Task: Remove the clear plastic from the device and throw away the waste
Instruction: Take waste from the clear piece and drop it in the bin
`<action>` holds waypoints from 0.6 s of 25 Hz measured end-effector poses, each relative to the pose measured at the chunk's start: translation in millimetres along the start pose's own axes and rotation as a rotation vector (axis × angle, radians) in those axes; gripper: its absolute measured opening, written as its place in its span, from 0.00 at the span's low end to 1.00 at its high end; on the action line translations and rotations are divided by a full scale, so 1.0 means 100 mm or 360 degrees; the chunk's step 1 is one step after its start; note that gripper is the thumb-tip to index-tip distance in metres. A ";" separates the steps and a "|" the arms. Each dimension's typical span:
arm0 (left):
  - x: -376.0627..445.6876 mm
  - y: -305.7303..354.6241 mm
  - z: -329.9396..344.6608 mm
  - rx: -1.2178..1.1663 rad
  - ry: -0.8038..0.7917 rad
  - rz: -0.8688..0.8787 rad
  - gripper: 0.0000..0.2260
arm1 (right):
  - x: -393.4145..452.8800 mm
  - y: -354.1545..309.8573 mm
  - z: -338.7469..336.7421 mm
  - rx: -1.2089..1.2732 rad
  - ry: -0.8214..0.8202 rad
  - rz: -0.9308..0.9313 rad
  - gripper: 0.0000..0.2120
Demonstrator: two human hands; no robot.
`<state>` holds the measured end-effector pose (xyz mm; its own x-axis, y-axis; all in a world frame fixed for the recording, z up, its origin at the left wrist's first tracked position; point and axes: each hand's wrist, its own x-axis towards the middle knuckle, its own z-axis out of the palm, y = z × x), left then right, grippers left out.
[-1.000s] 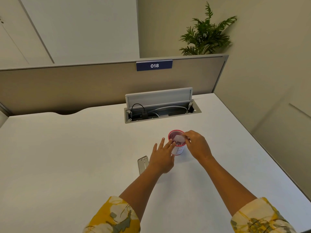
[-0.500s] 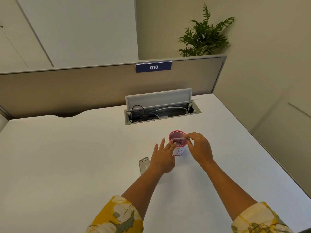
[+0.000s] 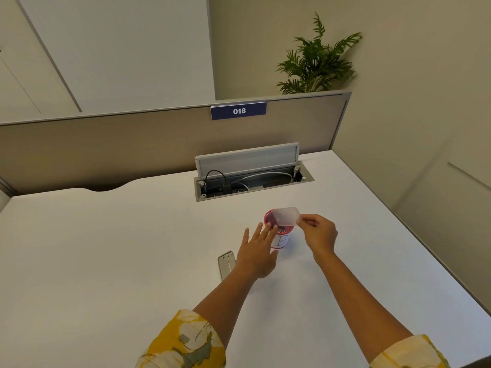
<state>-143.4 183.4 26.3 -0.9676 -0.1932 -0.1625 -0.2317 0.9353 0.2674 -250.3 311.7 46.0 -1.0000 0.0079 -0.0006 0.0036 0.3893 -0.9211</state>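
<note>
A small white cup [image 3: 281, 239] with a red rim stands on the white desk [image 3: 106, 261], a letter drawn on its side. My right hand [image 3: 317, 233] pinches one end of a clear plastic film [image 3: 287, 216] and holds it over the cup's mouth. My left hand [image 3: 259, 251] has its fingers spread, and two fingertips rest on the cup's rim against the film's other end. A flat silver device [image 3: 225, 262] lies on the desk just left of my left wrist, partly hidden by it.
An open cable tray [image 3: 252, 181] with wires and a raised lid sits in the desk behind the cup. A beige partition with a blue "018" tag [image 3: 238, 111] closes the back. The desk's right edge runs near the wall; a plant [image 3: 316, 59] stands beyond.
My right hand has drawn away to the right and slightly up, pulling the clear film out from the cup's mouth. My left hand stays at the rim.
</note>
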 end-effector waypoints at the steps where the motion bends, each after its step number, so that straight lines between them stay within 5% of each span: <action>1: -0.01 0.01 0.02 -0.0074 0.0014 -0.0015 0.30 | -0.01 -0.02 0.01 0.0165 -0.0008 0.0207 0.11; 9: -0.06 0.05 -0.21 -0.1462 0.0611 -0.0522 0.23 | -0.33 -0.23 0.18 0.1170 -0.0468 0.0981 0.15; 15: -0.15 -0.26 -0.37 -0.2433 0.0757 -0.1014 0.18 | -0.78 -0.29 0.64 0.0967 -0.0867 0.0846 0.13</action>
<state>-126.1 150.7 57.0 -0.5699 -0.7202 -0.3956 -0.1656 -0.3709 0.9138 -172.8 240.9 48.3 -0.7359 -0.4413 -0.5135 0.6039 -0.0848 -0.7925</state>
